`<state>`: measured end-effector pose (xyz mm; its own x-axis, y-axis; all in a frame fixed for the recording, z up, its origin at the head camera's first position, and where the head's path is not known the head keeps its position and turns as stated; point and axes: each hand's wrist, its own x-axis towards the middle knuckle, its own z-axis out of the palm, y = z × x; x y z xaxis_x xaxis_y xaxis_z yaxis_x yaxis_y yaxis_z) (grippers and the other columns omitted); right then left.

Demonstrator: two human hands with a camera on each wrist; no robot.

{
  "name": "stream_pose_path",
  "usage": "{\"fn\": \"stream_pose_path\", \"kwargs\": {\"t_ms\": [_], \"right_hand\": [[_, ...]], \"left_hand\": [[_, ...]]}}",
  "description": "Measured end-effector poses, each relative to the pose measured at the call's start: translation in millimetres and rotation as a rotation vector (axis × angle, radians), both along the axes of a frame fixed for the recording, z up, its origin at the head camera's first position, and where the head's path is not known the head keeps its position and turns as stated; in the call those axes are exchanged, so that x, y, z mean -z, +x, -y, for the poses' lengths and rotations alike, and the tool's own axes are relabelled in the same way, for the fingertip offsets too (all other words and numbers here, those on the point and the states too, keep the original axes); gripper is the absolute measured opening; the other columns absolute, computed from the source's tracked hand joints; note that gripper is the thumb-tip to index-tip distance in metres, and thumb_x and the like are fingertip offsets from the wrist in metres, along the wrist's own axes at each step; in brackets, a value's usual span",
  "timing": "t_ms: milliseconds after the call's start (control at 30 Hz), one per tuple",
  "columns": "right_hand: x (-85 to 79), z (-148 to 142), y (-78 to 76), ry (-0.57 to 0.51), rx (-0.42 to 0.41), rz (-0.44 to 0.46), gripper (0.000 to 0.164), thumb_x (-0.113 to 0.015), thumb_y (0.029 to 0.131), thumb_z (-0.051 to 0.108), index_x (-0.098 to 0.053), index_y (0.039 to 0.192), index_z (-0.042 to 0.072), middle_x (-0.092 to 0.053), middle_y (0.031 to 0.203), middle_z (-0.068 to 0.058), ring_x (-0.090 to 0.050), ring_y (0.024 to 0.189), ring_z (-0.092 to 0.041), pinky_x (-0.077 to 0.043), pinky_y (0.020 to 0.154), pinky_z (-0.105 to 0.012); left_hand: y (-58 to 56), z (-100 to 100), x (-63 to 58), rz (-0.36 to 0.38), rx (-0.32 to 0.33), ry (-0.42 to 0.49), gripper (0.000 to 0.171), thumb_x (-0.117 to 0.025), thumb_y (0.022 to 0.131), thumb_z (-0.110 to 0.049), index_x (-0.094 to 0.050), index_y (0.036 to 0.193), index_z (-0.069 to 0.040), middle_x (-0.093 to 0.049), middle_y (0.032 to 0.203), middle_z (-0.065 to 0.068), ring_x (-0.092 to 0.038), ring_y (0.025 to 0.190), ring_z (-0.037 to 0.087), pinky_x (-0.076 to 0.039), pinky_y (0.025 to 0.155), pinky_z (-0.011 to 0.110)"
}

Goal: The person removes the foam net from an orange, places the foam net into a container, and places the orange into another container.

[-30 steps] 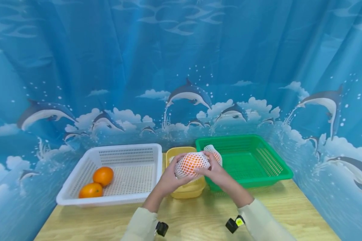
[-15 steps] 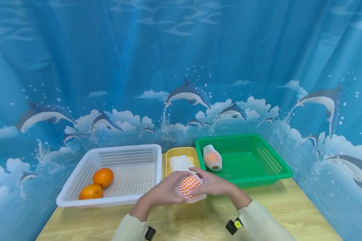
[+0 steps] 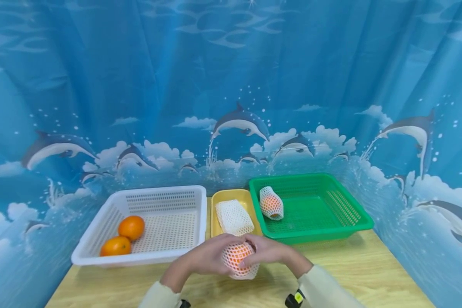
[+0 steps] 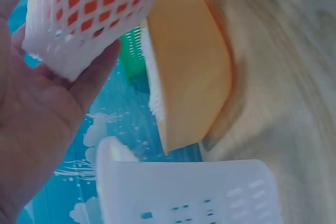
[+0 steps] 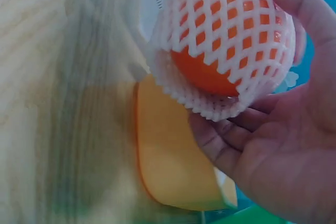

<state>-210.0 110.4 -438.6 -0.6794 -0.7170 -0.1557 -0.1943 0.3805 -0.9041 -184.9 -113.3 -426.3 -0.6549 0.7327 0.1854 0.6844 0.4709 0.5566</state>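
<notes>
Both hands hold an orange [image 3: 238, 259] in a white foam net sleeve, low in front of the yellow tray [image 3: 247, 197]. My left hand [image 3: 205, 256] curls round its left side; my right hand [image 3: 269, 251] grips the other side with the thumb across the front. In the right wrist view, bare orange peel [image 5: 202, 74] shows at the net's open end. The left wrist view shows the sleeve's other end [image 4: 68, 61] narrowing past the fruit. Flat white foam nets [image 3: 234, 217] lie in the yellow tray.
A white basket [image 3: 165, 190] on the left contains two bare oranges [image 3: 131, 227]. On the right, a green basket [image 3: 312, 233] holds one netted orange [image 3: 271, 204]. All stand on a wooden table [image 3: 354, 269], with a blue dolphin curtain [image 3: 231, 64] behind.
Both hands have brought the netted orange down and toward me, from above the yellow tray to its front edge. The flat foam nets and the netted orange in the green basket are now uncovered.
</notes>
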Motion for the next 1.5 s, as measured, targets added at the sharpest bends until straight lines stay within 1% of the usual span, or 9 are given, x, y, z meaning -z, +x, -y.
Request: {"fn": "stream_pose_path", "kwargs": {"t_ms": [67, 200, 333, 467, 567, 767, 1033, 1300, 1500], "right_hand": [[4.3, 0, -1.1, -0.048, 0.007, 0.035, 0.058, -0.07, 0.076, 0.029, -0.043, 0.123, 0.008, -0.056, 0.107, -0.003, -0.055, 0.096, -0.017, -0.049, 0.08, -0.03], [10.5, -1, -2.5, -0.178, 0.036, 0.083, 0.058, -0.066, 0.08, 0.02, -0.036, 0.126, 0.002, -0.054, 0.111, -0.01, -0.056, 0.098, -0.021, -0.05, 0.082, -0.032], [12.4, 1, -0.3, -0.31, 0.069, 0.124, 0.066, -0.063, 0.082, 0.014, -0.025, 0.134, 0.002, -0.049, 0.121, -0.016, -0.054, 0.105, -0.024, -0.048, 0.087, -0.035], [11.5, 4, 2.2, -0.375, 0.102, 0.113, 0.07, -0.064, 0.082, 0.013, -0.022, 0.138, 0.006, -0.046, 0.126, -0.019, -0.051, 0.11, -0.026, -0.047, 0.089, -0.037], [11.8, 5, 4.5, -0.368, 0.113, 0.031, 0.07, -0.067, 0.08, 0.011, -0.026, 0.136, 0.007, -0.046, 0.125, -0.017, -0.05, 0.11, -0.025, -0.047, 0.089, -0.034], [15.4, 2, 13.8, -0.257, 0.12, -0.139, 0.071, -0.073, 0.073, 0.014, -0.032, 0.131, 0.011, -0.049, 0.124, -0.01, -0.051, 0.111, -0.022, -0.044, 0.091, -0.029], [16.8, -1, 28.9, -0.105, 0.091, -0.269, 0.069, -0.077, 0.07, 0.032, -0.032, 0.121, 0.018, -0.055, 0.116, 0.002, -0.055, 0.104, -0.012, -0.044, 0.09, -0.031], [28.6, 1, 32.2, -0.015, 0.036, -0.372, 0.075, -0.078, 0.067, 0.033, -0.033, 0.127, 0.02, -0.051, 0.119, 0.007, -0.051, 0.107, -0.009, -0.044, 0.091, -0.03], [37.7, 0, 35.7, 0.054, 0.024, -0.376, 0.08, -0.078, 0.066, 0.038, -0.033, 0.132, 0.027, -0.051, 0.118, 0.009, -0.051, 0.104, -0.007, -0.046, 0.084, -0.027]], "left_hand": [[1.4, 2, 4.3, 0.03, -0.054, 0.055, 0.081, -0.076, 0.069, -0.031, -0.035, 0.138, -0.022, -0.045, 0.133, 0.0, -0.044, 0.119, 0.017, -0.039, 0.098, 0.041], [3.1, 6, 13.5, 0.218, -0.208, 0.267, 0.09, -0.076, 0.07, -0.036, -0.022, 0.142, -0.026, -0.04, 0.137, 0.009, -0.045, 0.118, 0.025, -0.044, 0.093, 0.04], [2.1, 6, 17.8, 0.374, -0.299, 0.457, 0.092, -0.074, 0.073, -0.033, -0.017, 0.144, -0.023, -0.041, 0.135, 0.015, -0.045, 0.119, 0.03, -0.047, 0.09, 0.034], [3.3, 4, 16.2, 0.416, -0.338, 0.537, 0.085, -0.071, 0.078, -0.03, -0.019, 0.143, -0.013, -0.042, 0.134, 0.021, -0.044, 0.12, 0.033, -0.045, 0.093, 0.038], [7.6, 1, 16.0, 0.448, -0.327, 0.571, 0.076, -0.07, 0.079, -0.026, -0.029, 0.139, -0.005, -0.044, 0.132, 0.022, -0.045, 0.118, 0.035, -0.045, 0.092, 0.038], [19.7, -4, 21.6, 0.447, -0.315, 0.556, 0.063, -0.071, 0.078, -0.025, -0.042, 0.131, -0.006, -0.047, 0.129, 0.019, -0.049, 0.114, 0.035, -0.047, 0.089, 0.034], [33.9, -10, 30.4, 0.234, -0.306, 0.372, 0.071, -0.071, 0.074, -0.04, -0.043, 0.133, -0.012, -0.052, 0.126, 0.008, -0.054, 0.107, 0.021, -0.048, 0.088, 0.03], [43.2, -8, 40.9, 0.122, -0.286, 0.239, 0.076, -0.07, 0.074, -0.042, -0.039, 0.136, -0.012, -0.049, 0.13, 0.002, -0.051, 0.11, 0.018, -0.047, 0.089, 0.035], [47.0, -11, 50.2, 0.142, -0.284, 0.178, 0.081, -0.066, 0.075, -0.048, -0.033, 0.14, -0.014, -0.044, 0.135, 0.002, -0.046, 0.117, 0.019, -0.042, 0.095, 0.039]]}}
